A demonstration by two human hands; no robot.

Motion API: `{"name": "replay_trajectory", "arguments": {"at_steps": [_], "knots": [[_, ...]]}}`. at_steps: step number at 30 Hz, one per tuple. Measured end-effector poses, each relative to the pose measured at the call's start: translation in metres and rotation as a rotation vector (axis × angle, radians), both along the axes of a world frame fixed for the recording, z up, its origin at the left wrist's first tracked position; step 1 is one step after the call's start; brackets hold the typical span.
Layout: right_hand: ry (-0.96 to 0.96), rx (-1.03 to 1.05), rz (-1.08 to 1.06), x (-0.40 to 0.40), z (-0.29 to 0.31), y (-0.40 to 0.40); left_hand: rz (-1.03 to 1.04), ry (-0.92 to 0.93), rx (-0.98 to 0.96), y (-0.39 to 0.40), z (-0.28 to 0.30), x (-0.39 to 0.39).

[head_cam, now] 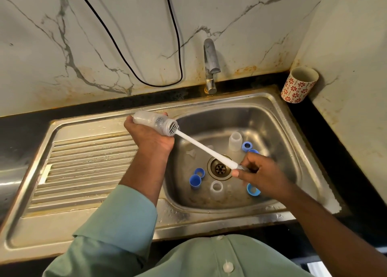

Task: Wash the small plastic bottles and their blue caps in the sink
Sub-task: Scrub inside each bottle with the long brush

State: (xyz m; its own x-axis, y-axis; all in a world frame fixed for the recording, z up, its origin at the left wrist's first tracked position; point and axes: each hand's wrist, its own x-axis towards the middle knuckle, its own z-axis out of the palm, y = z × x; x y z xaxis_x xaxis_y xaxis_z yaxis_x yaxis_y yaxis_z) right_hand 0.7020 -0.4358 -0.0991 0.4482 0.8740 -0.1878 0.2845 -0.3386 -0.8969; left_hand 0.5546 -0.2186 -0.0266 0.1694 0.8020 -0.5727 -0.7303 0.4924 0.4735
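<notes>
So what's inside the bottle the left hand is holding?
The bristle end of the white brush sits inside the bottle, visible at its mouth. The cloudy wall and the left hand hide anything deeper. The right hand holds the handle.

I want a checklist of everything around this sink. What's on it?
Surface: steel sink with ribbed drainboard, set in a dark counter.
Job's things: bottle held sideways over the basin edge, brush bristles inside its mouth; two clear bottles and blue caps lie in the basin around the drain.
Clutter: patterned cup on the counter corner.
Grippers: left hand grips the bottle; right hand pinches the brush handle.
Cables: black cable hangs looped against the wall.
Surroundings: marble wall, tap; no water seen running.
</notes>
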Motion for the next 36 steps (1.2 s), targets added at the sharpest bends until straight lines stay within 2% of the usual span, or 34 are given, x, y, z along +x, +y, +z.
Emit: {"name": "replay_trajectory", "arguments": {"at_steps": [2,3,4,6,7,8,9,10,11,12,13,14,15,16,17,20,21,22,25,26,27,29,32,34,36], "knots": [[0.349,-0.082,0.139,0.003,0.013,-0.002,0.003,0.007,-0.008,0.002,0.0,0.001],[0.384,-0.158,0.204,0.005,0.017,-0.003,0.004,0.013,-0.01,0.0,0.0,0.002],[0.244,-0.236,0.251,0.008,0.018,-0.001,0.004,0.018,-0.005,-0.002,0.001,0.004],[-0.348,-0.32,0.222,0.01,0.014,0.007,0.021,0.015,0.016,-0.003,0.001,0.006],[-0.624,-0.286,0.144,0.007,0.011,0.01,0.035,0.006,0.018,-0.002,0.001,0.006],[-0.805,-0.234,0.065,0.002,0.013,0.012,0.043,-0.007,0.01,0.0,0.001,0.007],[-0.895,-0.178,0.016,-0.002,0.012,0.012,0.046,-0.016,-0.001,0.003,0.003,0.006],[-0.887,-0.158,0.003,-0.006,0.012,0.012,0.045,-0.022,-0.008,0.006,0.006,0.005],[-0.765,-0.168,0.02,-0.008,0.013,0.012,0.043,-0.021,-0.008,0.009,0.009,0.005],[-0.478,-0.194,0.043,-0.009,0.014,0.012,0.042,-0.015,-0.004,0.01,0.012,0.005],[-0.046,-0.241,0.076,-0.01,0.016,0.013,0.043,-0.005,0.001,0.011,0.015,0.006],[0.288,-0.275,0.113,-0.01,0.016,0.013,0.043,0.002,0.004,0.01,0.018,0.006],[0.447,-0.28,0.153,-0.009,0.016,0.014,0.044,0.002,0.003,0.01,0.02,0.006],[0.444,-0.234,0.168,-0.01,0.016,0.014,0.043,-0.002,0.004,0.009,0.02,0.006],[0.33,-0.156,0.136,-0.011,0.015,0.015,0.046,-0.01,0.007,0.009,0.021,0.005],[-0.185,0.032,-0.034,-0.009,0.008,0.015,0.065,-0.029,0.003,0.012,0.018,0.002],[-0.221,0.051,-0.045,-0.008,0.007,0.014,0.071,-0.036,-0.005,0.014,0.016,0.002],[-0.138,0.043,-0.022,-0.005,0.007,0.014,0.076,-0.046,-0.013,0.016,0.014,0.002],[0.605,-0.129,0.194,0.004,0.017,0.008,0.076,-0.036,-0.024,0.017,0.011,0.001],[0.762,-0.189,0.258,0.007,0.02,0.004,0.066,-0.027,-0.02,0.016,0.011,0.001],[0.826,-0.224,0.305,0.011,0.022,0.001,0.062,-0.025,-0.021,0.016,0.011,0.001],[0.809,-0.243,0.328,0.015,0.023,-0.003,0.085,-0.036,-0.037,0.016,0.012,-0.002],[0.658,-0.209,0.22,0.013,0.028,-0.005,0.14,-0.051,-0.036,0.02,0.016,-0.011],[0.506,-0.186,0.118,0.01,0.033,-0.007,0.106,-0.019,0.063,0.023,0.016,-0.019],[0.333,-0.159,0.094,0.003,0.043,-0.009,0.037,0.088,0.196,0.026,0.014,-0.023]]}}
